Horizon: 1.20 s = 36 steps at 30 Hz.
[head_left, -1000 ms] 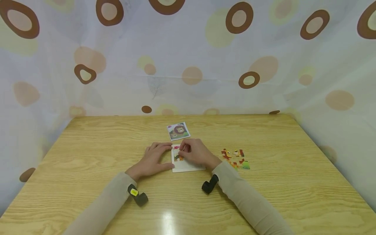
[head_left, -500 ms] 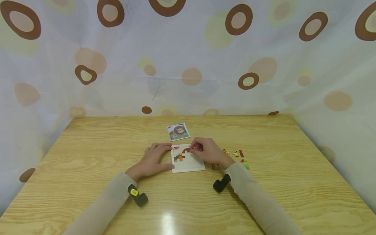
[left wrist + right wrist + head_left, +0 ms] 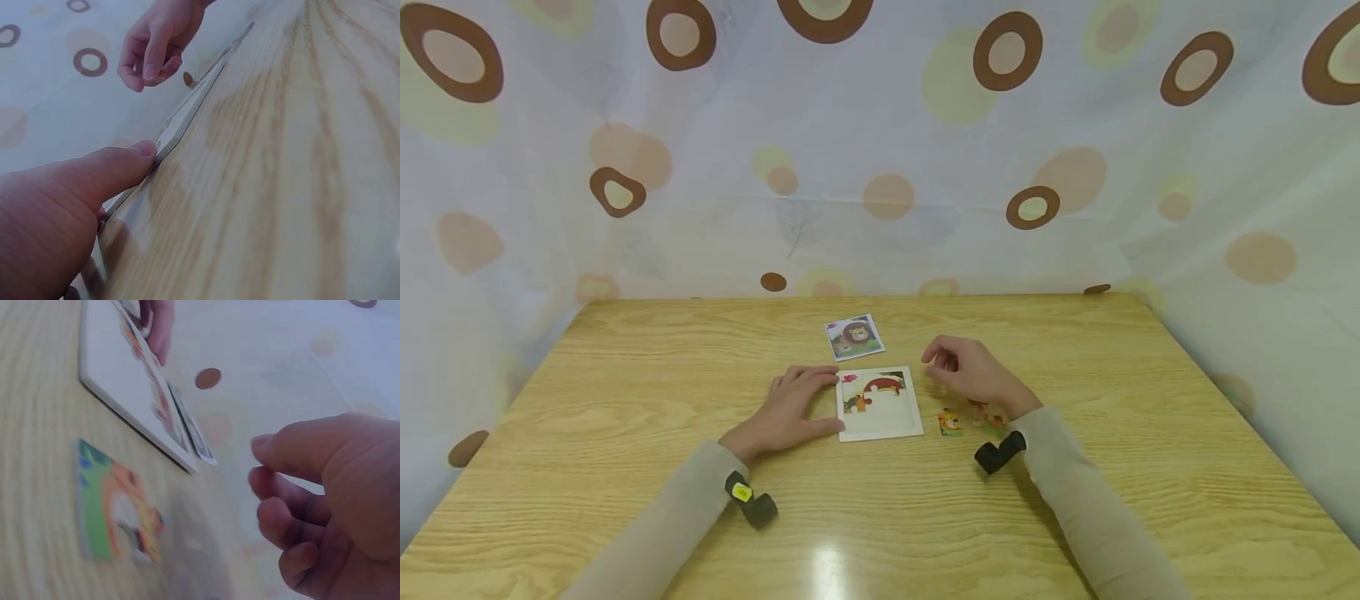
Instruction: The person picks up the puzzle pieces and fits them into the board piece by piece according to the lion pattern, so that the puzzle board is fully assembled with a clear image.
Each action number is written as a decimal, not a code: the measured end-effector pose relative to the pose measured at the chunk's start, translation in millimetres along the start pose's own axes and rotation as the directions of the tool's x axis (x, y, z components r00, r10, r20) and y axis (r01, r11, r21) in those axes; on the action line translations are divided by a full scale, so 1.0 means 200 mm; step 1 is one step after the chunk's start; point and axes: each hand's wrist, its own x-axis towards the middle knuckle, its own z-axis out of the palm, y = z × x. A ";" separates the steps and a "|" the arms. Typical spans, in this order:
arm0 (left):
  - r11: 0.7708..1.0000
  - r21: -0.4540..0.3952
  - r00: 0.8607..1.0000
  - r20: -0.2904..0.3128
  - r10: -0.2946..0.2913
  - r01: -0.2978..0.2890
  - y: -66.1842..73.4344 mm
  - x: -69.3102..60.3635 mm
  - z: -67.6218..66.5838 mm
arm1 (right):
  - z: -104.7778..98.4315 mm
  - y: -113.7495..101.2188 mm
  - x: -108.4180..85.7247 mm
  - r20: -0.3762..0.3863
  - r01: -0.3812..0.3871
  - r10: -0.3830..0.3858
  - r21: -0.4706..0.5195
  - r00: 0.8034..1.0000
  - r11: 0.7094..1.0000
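My left hand (image 3: 790, 408) lies at the left side of a white puzzle board (image 3: 887, 421), fingertips by its upper left corner and thumb by the lower left. In the left wrist view the thumb (image 3: 119, 165) touches the board's edge. Several joined pieces (image 3: 883, 386) lie along the board's top and left. My right hand (image 3: 973, 368) hovers right of the board with loosely bent fingers, and nothing shows between thumb and fingers in the right wrist view. Below it lie loose puzzle pieces (image 3: 950, 421), one (image 3: 115, 506) green and orange; the forearm hides some.
A lion picture card (image 3: 855, 337) lies just behind the board. The wooden table (image 3: 700, 333) ends at a patterned curtain (image 3: 865, 125) at the back and sides. A black wrist camera sits on each wrist.
My right hand has let go of a brown-maned piece at the board's top and moved away to the right, over the loose pieces. The left hand has stayed in place.
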 end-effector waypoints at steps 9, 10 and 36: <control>1.000 -0.009 1.000 0.004 -0.010 0.010 -0.02 0.00 0.00 | -0.16 0.05 -0.05 0.120 -0.075 0.085 -0.081 0.989 0.994; 1.000 -0.012 1.000 0.005 -0.012 0.012 -0.02 0.00 0.00 | -0.17 0.06 -0.06 0.133 -0.077 0.090 -0.097 0.987 0.992; 1.000 0.006 1.000 0.011 -0.015 0.015 -0.02 0.00 0.00 | -0.20 0.09 -0.10 0.224 -0.246 0.298 -0.234 0.928 0.941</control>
